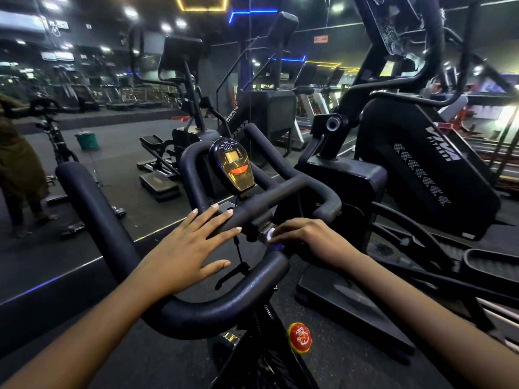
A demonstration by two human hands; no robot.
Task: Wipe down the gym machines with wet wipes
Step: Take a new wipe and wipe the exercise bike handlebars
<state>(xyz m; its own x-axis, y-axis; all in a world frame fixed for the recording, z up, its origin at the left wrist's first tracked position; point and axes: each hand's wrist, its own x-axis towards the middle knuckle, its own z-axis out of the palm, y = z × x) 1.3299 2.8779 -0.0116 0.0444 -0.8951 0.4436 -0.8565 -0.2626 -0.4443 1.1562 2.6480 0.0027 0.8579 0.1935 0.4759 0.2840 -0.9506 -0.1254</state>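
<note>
at the middle of the bike's handlebar, our right hand curls over a pale wipe, most of it hidden under the fingers. our left hand lies flat on the handlebar just beside, fingers straight and spread.

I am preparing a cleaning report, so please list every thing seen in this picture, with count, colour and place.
padded bike handlebar: one, black, centre foreground
oval console: one, gold and black with orange button, above the handlebar's middle
round knob: one, red with yellow rim, below the handlebar
crumpled wet wipe: one, white, at the handlebar's centre clamp
plastic bucket: one, green, floor at left
large elliptical machine: one, black with white lettering, right
second exercise machine: one, black, centre background
standing person: one, olive clothes, left edge
left hand: one, fingers straight, resting on the handlebar
right hand: one, fingers curled on the wipe
</note>
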